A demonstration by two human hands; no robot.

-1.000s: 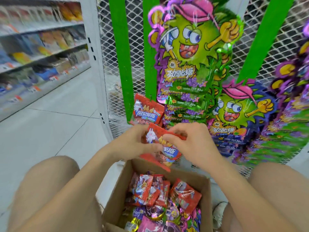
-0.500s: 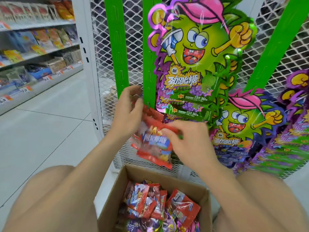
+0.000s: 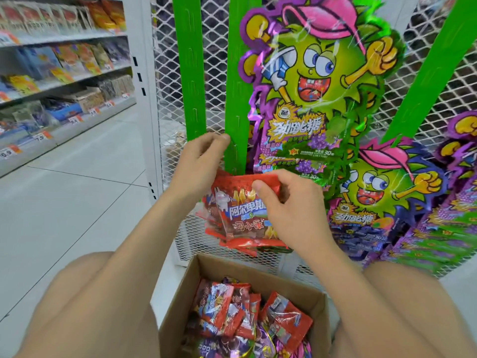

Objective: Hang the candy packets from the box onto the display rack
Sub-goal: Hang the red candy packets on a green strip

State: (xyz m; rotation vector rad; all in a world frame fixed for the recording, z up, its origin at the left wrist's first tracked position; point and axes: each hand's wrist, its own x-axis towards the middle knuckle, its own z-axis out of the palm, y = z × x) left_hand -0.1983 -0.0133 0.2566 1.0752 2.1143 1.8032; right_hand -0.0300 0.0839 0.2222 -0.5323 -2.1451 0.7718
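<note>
Right hand (image 3: 291, 210) pinches red candy packet (image 3: 242, 215) by its top edge, just under the lower end of green strip (image 3: 236, 86). Left hand (image 3: 201, 166) curled at that strip's left edge; grasp unclear. 3 strips visible, bare mesh (image 3: 213, 73) between the left 2. 1 open box (image 3: 179, 308) below.

Candy names up front, price tags off to the left

The red candy packet (image 3: 240, 213) shows white characters on a blue band, "阿尔卑", and the rest of that line is covered. The big green cartoon card (image 3: 296, 127) shouts "劲跳糖" in yellow, with "30" on the strip beneath. The lower cartoon card (image 3: 353, 218) repeats "劲跳糖". On the shelf edge (image 3: 25, 146), the price tags read "9.9" and "7.9". Smaller print is too blurred.
</note>
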